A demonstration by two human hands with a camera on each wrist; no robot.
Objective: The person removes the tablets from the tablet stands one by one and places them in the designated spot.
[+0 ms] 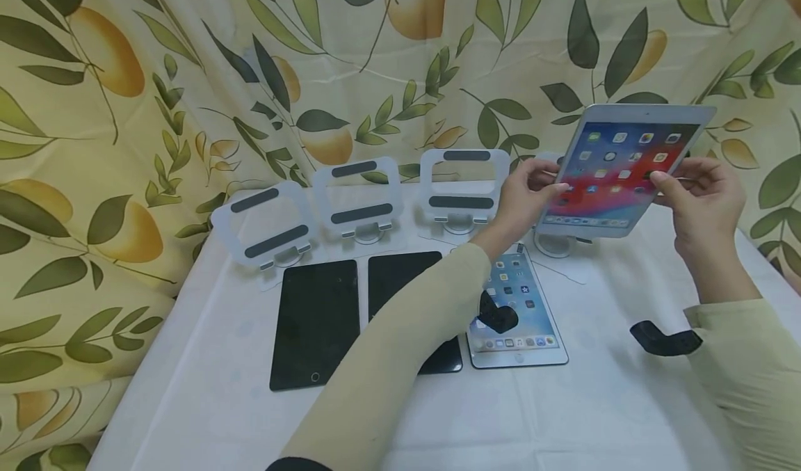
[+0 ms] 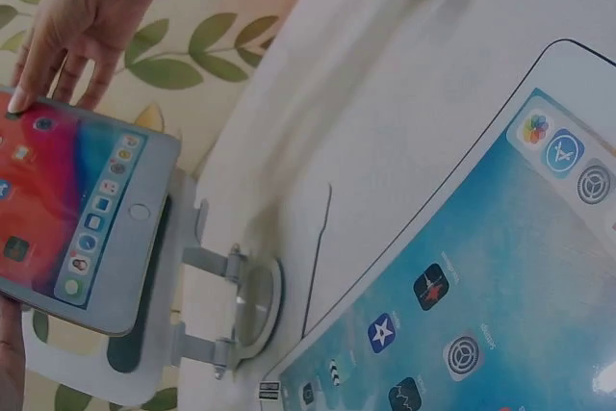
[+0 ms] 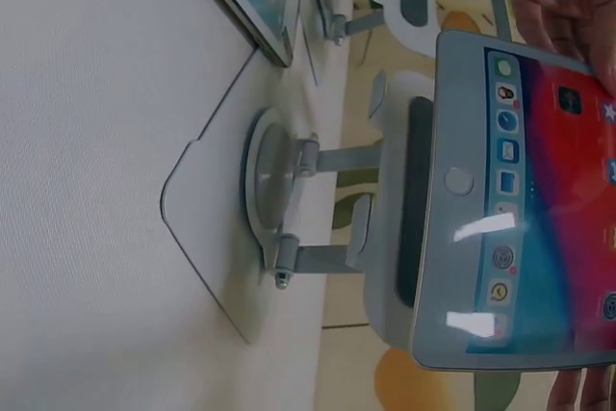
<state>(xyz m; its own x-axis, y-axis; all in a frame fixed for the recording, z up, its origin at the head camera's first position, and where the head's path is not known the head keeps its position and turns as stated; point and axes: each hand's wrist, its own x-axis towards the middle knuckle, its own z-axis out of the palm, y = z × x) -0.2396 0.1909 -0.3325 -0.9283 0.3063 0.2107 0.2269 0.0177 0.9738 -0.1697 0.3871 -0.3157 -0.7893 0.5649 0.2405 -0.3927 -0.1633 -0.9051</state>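
Note:
Both hands hold a white-framed tablet (image 1: 619,168) upright by its side edges, tilted back, its screen of app icons lit red and blue. My left hand (image 1: 528,193) pinches the left edge, thumb on the front. At the right edge my right hand (image 1: 704,193) grips likewise, thumb over the bezel and fingers behind. In the right wrist view, the tablet's home-button end is close in front of a tablet stand (image 3: 390,238) with a dark pad and two small lips. The head view shows this stand mostly hidden behind the tablet, its round base (image 1: 555,245) below.
Three more tablet stands, left (image 1: 263,224), middle (image 1: 359,196) and right (image 1: 464,186), line the table's back. In front lie a black tablet (image 1: 316,318), another dark one (image 1: 400,276) partly under my left sleeve, and a white tablet (image 1: 522,304) with icons. A patterned cloth (image 1: 388,74) hangs behind.

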